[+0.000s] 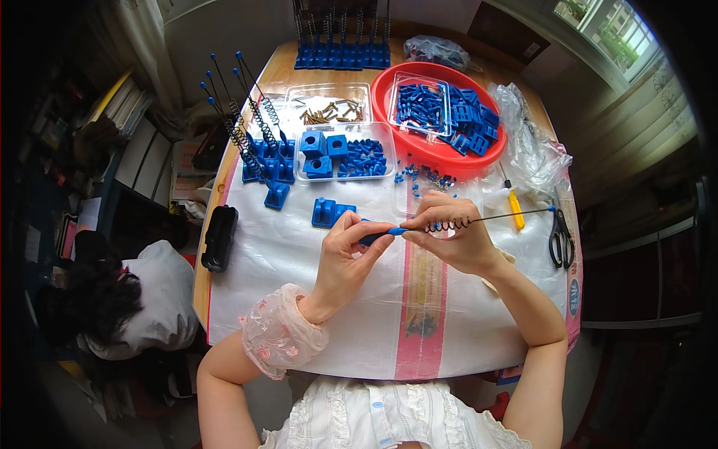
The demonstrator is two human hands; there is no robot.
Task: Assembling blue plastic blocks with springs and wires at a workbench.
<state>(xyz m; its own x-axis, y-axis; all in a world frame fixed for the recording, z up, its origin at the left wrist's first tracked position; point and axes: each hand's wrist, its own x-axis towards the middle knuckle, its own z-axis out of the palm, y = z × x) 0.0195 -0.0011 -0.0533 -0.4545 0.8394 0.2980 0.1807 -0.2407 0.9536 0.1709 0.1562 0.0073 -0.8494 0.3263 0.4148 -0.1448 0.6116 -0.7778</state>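
Observation:
Both hands meet above the middle of the table. My left hand [350,251] pinches a small blue plastic piece [396,232] between thumb and fingertips. Closed round a dark wire rod with a coiled spring section [449,224] is my right hand [467,243]. The rod's near end meets the blue piece at my fingertips; how far it goes in is hidden. Its thin straight part runs out to the right and ends in a small blue tip [552,209]. Just beyond my left hand lies a blue plastic bracket [326,213], partly covered by the fingers.
Spring rods stand in blue bases [269,161] at left, more [342,56] at the back. A clear box [305,173] holds blue parts, another [295,90] brass screws. Blue pieces fill a red basin [479,168]. Scissors [558,239], a yellow-handled screwdriver [517,209] and a black case [219,239] lie around.

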